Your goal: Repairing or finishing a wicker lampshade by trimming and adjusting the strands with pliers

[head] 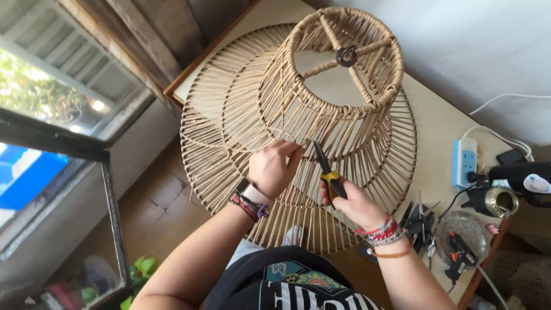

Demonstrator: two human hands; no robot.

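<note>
While the woven lampshade stands on the beige table, small ring uppermost, the head view shows both hands working at its near wall. The left hand has its fingers curled and pressed against the cord strands of the shade's middle tier, apparently pinching one (the fingertips themselves are hidden). The right hand is closed around the yellow-handled pliers, just right of the left hand, their dark tip touching the same band of the shade. The step looks like tightening or tucking a cord end; next it likely calls for a firm nip and a steady pull. The pliers' long axis runs from the right hand up and left toward the shade. A glue gun and power strip lie right of the shade.
</note>
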